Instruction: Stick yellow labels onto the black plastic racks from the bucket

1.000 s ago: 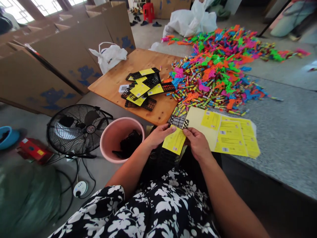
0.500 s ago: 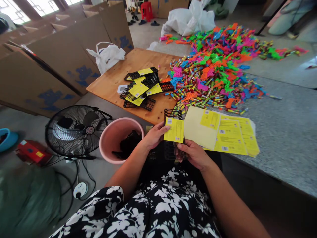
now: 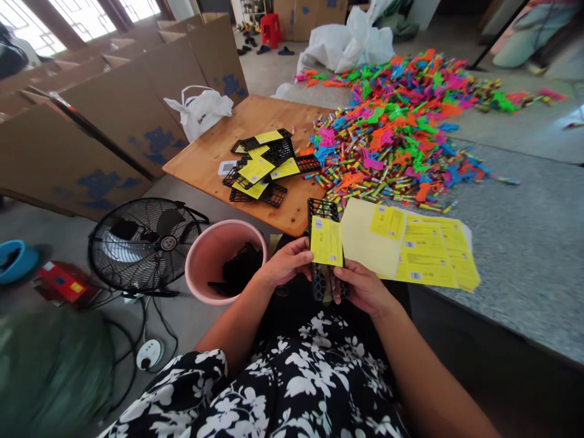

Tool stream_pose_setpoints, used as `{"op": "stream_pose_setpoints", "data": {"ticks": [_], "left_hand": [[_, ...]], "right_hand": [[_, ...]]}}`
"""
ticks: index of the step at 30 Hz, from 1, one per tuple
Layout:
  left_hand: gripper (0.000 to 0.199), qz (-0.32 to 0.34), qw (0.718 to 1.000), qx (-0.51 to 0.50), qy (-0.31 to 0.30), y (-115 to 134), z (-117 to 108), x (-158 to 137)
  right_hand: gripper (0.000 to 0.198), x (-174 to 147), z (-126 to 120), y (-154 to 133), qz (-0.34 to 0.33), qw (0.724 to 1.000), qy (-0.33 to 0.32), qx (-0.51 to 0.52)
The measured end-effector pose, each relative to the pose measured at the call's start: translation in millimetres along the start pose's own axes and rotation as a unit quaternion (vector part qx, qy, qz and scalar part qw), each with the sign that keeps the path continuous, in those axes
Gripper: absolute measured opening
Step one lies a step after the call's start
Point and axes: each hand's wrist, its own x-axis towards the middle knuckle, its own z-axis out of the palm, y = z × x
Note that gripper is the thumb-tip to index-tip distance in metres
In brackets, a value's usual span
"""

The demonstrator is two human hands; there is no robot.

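Observation:
Between my hands is a black plastic lattice basket (image 3: 323,208), held upright in front of my lap with a yellow sticker (image 3: 326,241) across its middle. My left hand (image 3: 290,261) grips the basket's left edge, the thumb beside the sticker. On the lower right side, my right hand (image 3: 362,285) is closed on the basket, fingers partly behind it and showing through the holes. Just right of it lie sheets of yellow stickers (image 3: 422,252), topped by a pale backing sheet (image 3: 368,249) with one sticker left at its corner.
Several stickered black baskets (image 3: 260,164) are piled on the wooden board (image 3: 201,155). A large heap of colourful toy guns and small tubes (image 3: 392,134) covers the grey table (image 3: 515,237). To the left stand a pink bucket (image 3: 194,243) with black pieces inside, a floor fan (image 3: 146,243) and cardboard boxes (image 3: 137,109).
The sticker now lies flat on the basket, and my left thumb has slid off it to the edge. The basket has shifted slightly right in view.

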Motion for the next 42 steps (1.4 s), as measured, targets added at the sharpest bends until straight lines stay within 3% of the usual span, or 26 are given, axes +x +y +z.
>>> {"op": "stream_pose_setpoints", "data": {"ticks": [5, 9, 12, 18, 23, 29, 31, 35, 38, 42], "left_hand": [[0.050, -0.033, 0.997, 0.057, -0.031, 3.5, -14.7, -1.6], [0.061, 0.011, 0.996, 0.084, 0.014, 7.9, -17.6, 0.1], [0.057, -0.013, 0.989, 0.142, 0.042, 12.9, -9.2, -0.8], [0.050, -0.042, 0.984, 0.167, 0.038, 15.5, 4.0, -4.6], [0.048, -0.111, 0.980, 0.163, -0.016, 10.6, 0.9, -5.2], [0.054, -0.119, 0.983, 0.128, 0.050, -6.8, -3.4, 0.0], [0.057, -0.106, 0.986, 0.121, 0.048, -7.7, -1.1, 1.5], [0.068, -0.099, 0.991, 0.091, -0.019, -1.0, 6.0, 2.1], [0.071, -0.115, 0.990, 0.064, -0.058, 0.6, 9.0, 2.2], [0.065, -0.116, 0.990, 0.056, -0.062, -6.0, 11.2, 3.5]], "right_hand": [[0.043, -4.5, -2.3, 0.4, 0.009, 0.999, -0.035, -0.017], [0.038, -4.3, -0.5, 1.3, 0.020, 0.998, -0.049, -0.047], [0.038, -2.3, 1.8, 3.0, 0.028, 0.993, -0.060, -0.101], [0.049, 6.1, 0.3, 6.9, 0.064, 0.986, -0.003, -0.153], [0.059, 18.5, -7.0, -5.8, 0.024, 0.975, 0.031, -0.220], [0.067, 23.7, -6.3, -18.8, -0.064, 0.974, 0.160, -0.148], [0.066, 21.5, -6.2, -15.2, -0.084, 0.975, 0.151, -0.139], [0.057, 19.1, -6.7, -2.8, -0.082, 0.979, 0.120, -0.144], [0.058, 20.6, -3.1, 3.3, -0.061, 0.990, 0.098, -0.075], [0.060, 20.7, 1.7, 6.6, -0.061, 0.997, 0.034, 0.022]]}}
